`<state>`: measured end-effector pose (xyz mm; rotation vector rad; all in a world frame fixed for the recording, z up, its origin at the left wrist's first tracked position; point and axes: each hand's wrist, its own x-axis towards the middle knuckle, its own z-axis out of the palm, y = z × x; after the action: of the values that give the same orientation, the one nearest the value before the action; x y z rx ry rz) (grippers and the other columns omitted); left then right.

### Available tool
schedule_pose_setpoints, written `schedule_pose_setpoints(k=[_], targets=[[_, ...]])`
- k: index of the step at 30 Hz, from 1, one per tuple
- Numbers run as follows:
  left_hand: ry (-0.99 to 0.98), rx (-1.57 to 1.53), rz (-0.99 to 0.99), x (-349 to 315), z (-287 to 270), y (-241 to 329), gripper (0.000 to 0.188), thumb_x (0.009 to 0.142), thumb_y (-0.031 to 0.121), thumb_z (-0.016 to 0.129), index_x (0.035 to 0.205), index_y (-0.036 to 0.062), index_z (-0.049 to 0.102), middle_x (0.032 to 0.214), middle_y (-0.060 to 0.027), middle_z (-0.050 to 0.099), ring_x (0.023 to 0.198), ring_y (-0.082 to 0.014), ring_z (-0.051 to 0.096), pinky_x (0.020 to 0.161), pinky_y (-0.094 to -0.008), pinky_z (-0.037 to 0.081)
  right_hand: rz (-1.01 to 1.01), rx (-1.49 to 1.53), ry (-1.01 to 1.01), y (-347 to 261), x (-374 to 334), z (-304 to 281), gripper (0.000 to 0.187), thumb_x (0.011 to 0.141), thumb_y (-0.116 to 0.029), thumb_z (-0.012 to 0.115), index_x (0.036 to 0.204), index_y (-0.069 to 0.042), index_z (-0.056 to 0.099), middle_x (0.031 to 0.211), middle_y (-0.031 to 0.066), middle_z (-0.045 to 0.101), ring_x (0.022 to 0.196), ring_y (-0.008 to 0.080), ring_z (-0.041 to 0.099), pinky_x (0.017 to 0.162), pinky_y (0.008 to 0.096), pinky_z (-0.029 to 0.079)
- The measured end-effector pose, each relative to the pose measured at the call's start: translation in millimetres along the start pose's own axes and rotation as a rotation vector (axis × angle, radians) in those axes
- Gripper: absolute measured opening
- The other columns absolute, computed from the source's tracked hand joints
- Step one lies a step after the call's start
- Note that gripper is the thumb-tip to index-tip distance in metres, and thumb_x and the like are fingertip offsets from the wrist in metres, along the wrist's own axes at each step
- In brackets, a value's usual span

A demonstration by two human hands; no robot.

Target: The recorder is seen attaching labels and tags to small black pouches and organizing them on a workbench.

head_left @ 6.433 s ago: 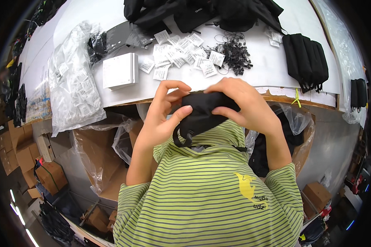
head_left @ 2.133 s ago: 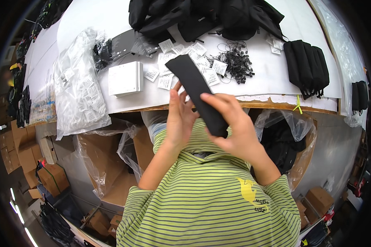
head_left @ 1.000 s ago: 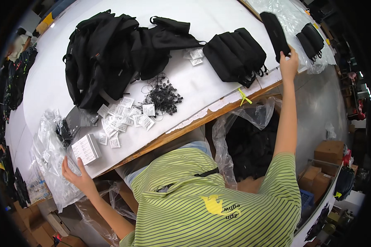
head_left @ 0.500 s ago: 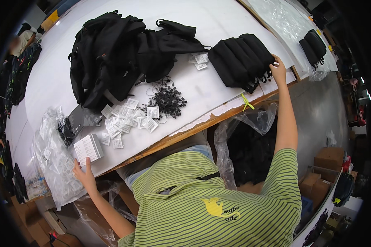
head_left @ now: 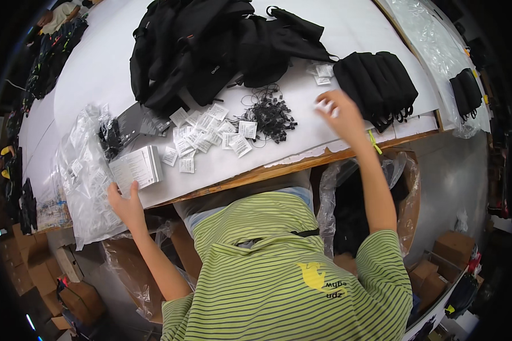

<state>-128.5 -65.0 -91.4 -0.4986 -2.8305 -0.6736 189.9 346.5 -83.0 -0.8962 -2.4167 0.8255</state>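
Observation:
At the near left, my left hand [head_left: 128, 207] rests against the front edge of a stack of white printed cards [head_left: 136, 169]. Its thumb and forefinger are spread and hold nothing. My right hand [head_left: 342, 116] hovers over the table with curled, motion-blurred fingers, and something small and white shows between them. To its right stands a row of black fabric pouches [head_left: 375, 85] with cord loops on the near side. A few small white packets [head_left: 323, 71] lie by the pouches. More white packets [head_left: 207, 133] are scattered beside a heap of black cords with small clips [head_left: 270, 116].
Black backpacks [head_left: 205, 51] are piled at the back of the white table [head_left: 313, 136]. Clear plastic bags [head_left: 85, 176] bunch at the left edge, near black flat pieces [head_left: 136, 125]. Below the table's wooden edge, a plastic-lined box [head_left: 327, 210] holds dark goods. Another person [head_left: 57, 17] is far left.
My right hand has left the pouches and swung left over the table. The head view has shifted, so the table's contents appear farther right. My left hand stays by the card stack.

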Motion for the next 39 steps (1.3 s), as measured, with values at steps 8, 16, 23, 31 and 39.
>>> schedule_pose_setpoints(k=[8,16,23,31,39], targets=[[0.038,-0.706,-0.112,-16,-25,21,0.043,0.086,0.011,0.064,0.12,-0.0077,0.048,0.104,-0.0111,0.057,0.091,-0.0215,0.054,0.083,-0.0312,0.043,0.026,-0.068,-0.196,-8,-8,51,0.013,0.076,-0.012,0.069,0.085,-0.007,0.062,0.076,0.0042,0.054,0.062,0.0166,0.05,0.061,0.0285,0.043],[-0.098,-0.894,-0.281,-36,-31,44,0.037,0.089,0.012,0.062,0.12,-0.0048,0.049,0.105,-0.0095,0.056,0.084,-0.013,0.053,0.066,-0.0249,0.044,0.142,-0.283,-0.04,13,-3,10,0.006,0.077,-0.012,0.065,0.082,-0.01,0.062,0.082,0.007,0.059,0.078,0.0281,0.06,0.067,0.0375,0.048],[-0.21,-0.87,-0.339,-40,-26,52,0.041,0.091,0.015,0.059,0.123,-0.0075,0.047,0.113,-0.0133,0.054,0.103,-0.019,0.051,0.091,-0.0298,0.04,0.083,-0.558,0.071,19,-9,-1,0.011,0.076,-0.009,0.064,0.085,-0.01,0.058,0.088,0.0066,0.057,0.083,0.0274,0.06,0.069,0.0384,0.048],[-0.347,-0.665,-0.085,-54,-23,83,0.074,0.082,0.025,0.072,0.136,-0.0033,0.029,0.126,-0.0151,0.044,0.113,-0.0207,0.044,0.097,-0.0304,0.034,-0.115,-0.304,-0.323,-13,-3,44,0.014,0.078,-0.017,0.067,0.085,-0.009,0.058,0.083,0.0059,0.054,0.08,0.0245,0.059,0.069,0.0349,0.048],[-0.393,-0.874,-0.168,-75,-12,99,0.08,0.079,0.02,0.073,0.138,-0.0067,0.026,0.132,-0.0201,0.041,0.12,-0.0232,0.041,0.1,-0.031,0.033,-0.108,-0.119,-0.26,-37,-7,36,0.006,0.085,-0.009,0.056,0.082,-0.004,0.054,0.077,0.0048,0.052,0.061,0.0161,0.053,0.059,0.0277,0.044]])
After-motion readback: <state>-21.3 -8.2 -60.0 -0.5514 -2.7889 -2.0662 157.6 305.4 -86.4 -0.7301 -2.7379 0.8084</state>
